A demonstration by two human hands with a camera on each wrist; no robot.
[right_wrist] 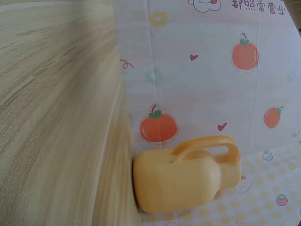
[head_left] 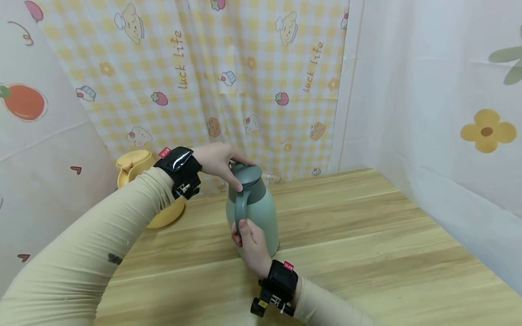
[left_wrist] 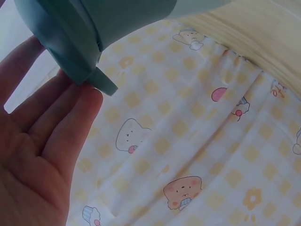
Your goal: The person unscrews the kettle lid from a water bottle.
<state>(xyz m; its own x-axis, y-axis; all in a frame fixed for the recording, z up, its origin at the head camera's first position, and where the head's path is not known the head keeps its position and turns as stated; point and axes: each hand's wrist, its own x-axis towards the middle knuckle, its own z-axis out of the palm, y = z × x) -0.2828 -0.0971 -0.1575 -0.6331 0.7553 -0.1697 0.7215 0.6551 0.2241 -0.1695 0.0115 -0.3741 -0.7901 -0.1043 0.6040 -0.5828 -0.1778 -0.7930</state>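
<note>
A pale green vacuum jug (head_left: 265,215) stands upright on the table, its handle toward me. My right hand (head_left: 253,249) grips the lower part of the handle (head_left: 241,206), thumb uppermost. From the left, my left hand (head_left: 218,159) holds the darker grey-green lid (head_left: 249,174) from above. Its thumb is at the near edge by the handle top, and its fingers reach over the far side. In the left wrist view, fingertips touch the lid (left_wrist: 56,33) beside a small protruding tab (left_wrist: 104,81). The right hand is out of its own wrist view.
A yellow jug (right_wrist: 178,181) with a loop handle stands at the back left, partly behind my left forearm in the head view. A yellow checked curtain (head_left: 253,81) hangs behind the wooden table (head_left: 367,253). White printed sheets (head_left: 432,90) hang at both sides.
</note>
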